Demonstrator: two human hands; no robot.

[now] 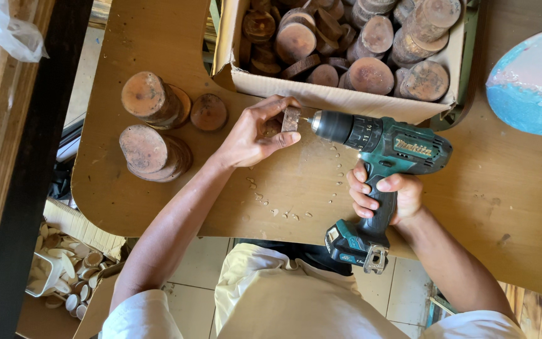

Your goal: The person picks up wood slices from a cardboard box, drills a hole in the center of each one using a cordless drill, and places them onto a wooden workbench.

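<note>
My left hand (255, 132) pinches a small wooden disc (290, 118) on edge against the brown table (484, 207). My right hand (387, 194) grips the handle of a teal and black cordless drill (377, 147). The drill lies level, its chuck and bit pointing left into the rim of the disc. Small wood chips (277, 204) lie scattered on the table below the disc.
A cardboard box (340, 97) full of round wood slices stands just behind the drill. Two stacks of wood slices (152, 125) and a single slice (208, 112) rest at the left. A blue and white round object (534, 81) sits at the right. A bin of pale pieces (64, 270) stands on the floor.
</note>
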